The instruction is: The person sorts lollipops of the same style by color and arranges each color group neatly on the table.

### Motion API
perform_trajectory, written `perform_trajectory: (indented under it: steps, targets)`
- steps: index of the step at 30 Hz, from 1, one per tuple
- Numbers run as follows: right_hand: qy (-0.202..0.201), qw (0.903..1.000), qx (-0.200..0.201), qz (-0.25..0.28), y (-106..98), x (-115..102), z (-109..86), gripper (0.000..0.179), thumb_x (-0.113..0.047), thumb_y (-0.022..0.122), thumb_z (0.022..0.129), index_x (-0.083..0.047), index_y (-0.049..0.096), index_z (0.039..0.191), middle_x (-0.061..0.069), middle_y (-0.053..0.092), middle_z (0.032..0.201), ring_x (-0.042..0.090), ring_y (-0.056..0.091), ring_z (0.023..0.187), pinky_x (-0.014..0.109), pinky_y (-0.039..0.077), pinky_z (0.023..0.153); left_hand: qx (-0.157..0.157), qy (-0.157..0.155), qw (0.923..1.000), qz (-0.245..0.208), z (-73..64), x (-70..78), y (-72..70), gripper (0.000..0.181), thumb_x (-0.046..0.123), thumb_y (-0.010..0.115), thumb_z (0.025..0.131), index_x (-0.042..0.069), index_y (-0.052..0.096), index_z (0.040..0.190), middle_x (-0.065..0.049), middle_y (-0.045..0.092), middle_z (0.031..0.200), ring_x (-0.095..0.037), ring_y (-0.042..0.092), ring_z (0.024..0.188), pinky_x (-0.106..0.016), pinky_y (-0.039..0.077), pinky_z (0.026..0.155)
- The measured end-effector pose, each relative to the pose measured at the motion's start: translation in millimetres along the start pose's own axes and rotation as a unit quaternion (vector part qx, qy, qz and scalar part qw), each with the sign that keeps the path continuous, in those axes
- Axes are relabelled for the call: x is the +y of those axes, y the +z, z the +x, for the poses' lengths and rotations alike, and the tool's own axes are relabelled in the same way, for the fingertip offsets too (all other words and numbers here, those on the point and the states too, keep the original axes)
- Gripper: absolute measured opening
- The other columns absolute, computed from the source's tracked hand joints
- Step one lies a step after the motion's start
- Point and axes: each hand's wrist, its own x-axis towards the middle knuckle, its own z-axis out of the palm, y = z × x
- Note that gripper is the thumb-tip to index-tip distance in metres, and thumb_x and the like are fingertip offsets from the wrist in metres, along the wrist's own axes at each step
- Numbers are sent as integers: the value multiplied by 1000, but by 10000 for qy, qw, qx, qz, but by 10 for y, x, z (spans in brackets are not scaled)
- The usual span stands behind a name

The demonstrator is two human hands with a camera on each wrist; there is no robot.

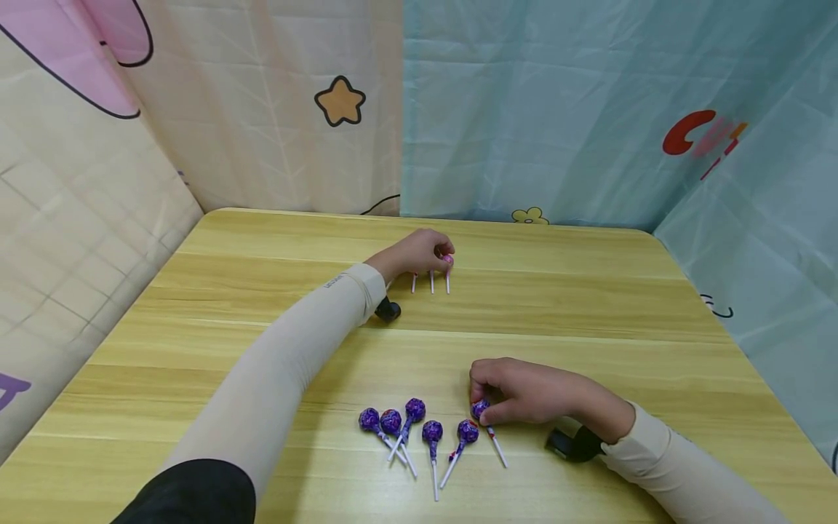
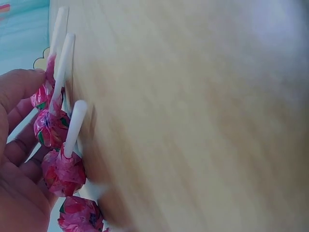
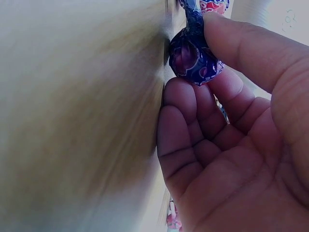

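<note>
At the far part of the table my left hand (image 1: 416, 252) pinches a pink-wrapped lollipop (image 2: 40, 98), thumb on its wrapper just below the white stick. Several more pink lollipops (image 2: 63, 173) line up beside it in the left wrist view, partly hidden by the hand in the head view. Nearer me, my right hand (image 1: 540, 391) holds a purple-wrapped lollipop (image 3: 193, 59) by its head between thumb and fingers, close against the table. Its white stick points toward me. To its left lie several purple lollipops (image 1: 432, 432), some with crossed sticks.
The wooden table (image 1: 556, 306) reaches back to patterned curtains (image 1: 524, 109) on the far and side edges. Dark wrist cameras (image 1: 576, 444) hang under both wrists, close over the tabletop. My left forearm (image 1: 294, 364) stretches across the table's left half.
</note>
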Motion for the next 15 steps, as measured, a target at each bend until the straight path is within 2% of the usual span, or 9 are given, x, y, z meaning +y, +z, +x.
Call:
perform_trajectory:
  steps: [8, 15]
  targets:
    - [-42, 10000, 14, 0, 15, 0, 7, 15, -16, 72, 92, -23, 58, 93, -11, 51, 87, 6, 48, 79, 23, 41, 67, -36, 32, 9999, 96, -16, 15, 3, 33, 17, 70, 93, 2, 65, 122, -7, 66, 111, -19, 58, 102, -29, 47, 88]
    - [-53, 10000, 18, -27, 34, 9, 9, 15, -17, 71, 92, -23, 58, 93, -12, 50, 88, 6, 48, 79, 23, 41, 67, -140, 83, 9996, 244, -8, -3, 19, 29, 18, 69, 94, 4, 67, 119, -6, 65, 107, -19, 56, 96, -29, 46, 85]
